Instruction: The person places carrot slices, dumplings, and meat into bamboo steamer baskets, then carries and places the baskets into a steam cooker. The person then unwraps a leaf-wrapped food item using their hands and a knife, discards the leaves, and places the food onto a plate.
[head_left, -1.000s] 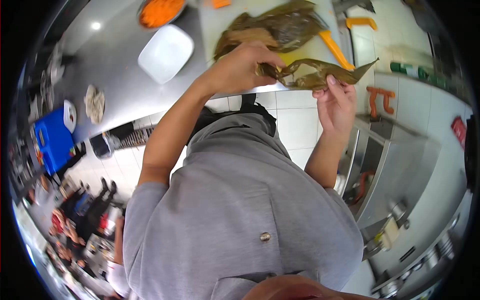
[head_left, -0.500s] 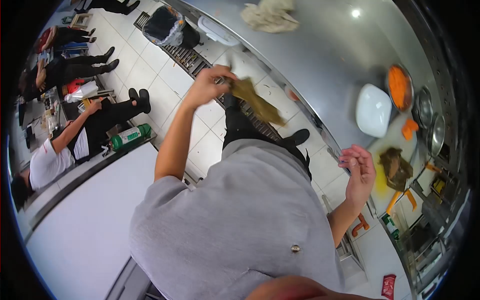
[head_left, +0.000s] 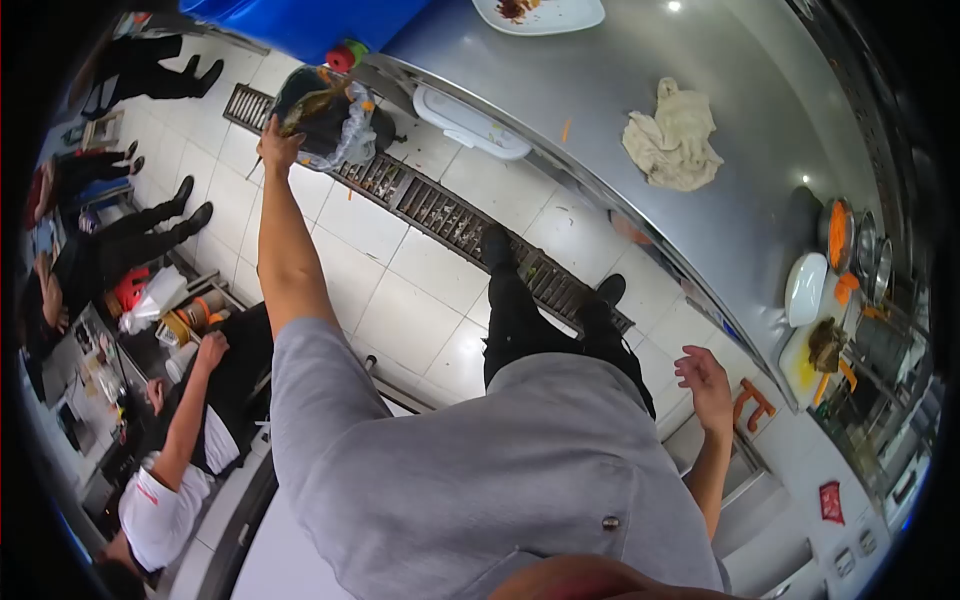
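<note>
My left hand [head_left: 279, 148] reaches far out to the rim of a black waste bin [head_left: 345, 135] lined with a clear bag. At its fingertips is a limp olive-brown sheet [head_left: 312, 104], which hangs in the bin's mouth; its kind is not clear. The fingers seem closed on its near end. My right hand [head_left: 706, 378] holds nothing, fingers apart, in the air beside the counter. Nearest to it, a cutting board [head_left: 797, 372] with a yellow stain bears a crumpled brown piece [head_left: 826, 345] and orange strips [head_left: 848, 375].
On the steel counter [head_left: 560, 100] lie a cream cloth [head_left: 675, 135], a white dish [head_left: 805, 290] and a bowl of shredded orange food [head_left: 838, 235]. A blue container [head_left: 310, 25] stands beyond the bin. A floor grate [head_left: 440, 215] runs below. Several people work at the left.
My left hand has carried the brown sheet forward and left, from above the floor to the bin. My body has shifted that way too. My right hand stays empty.
</note>
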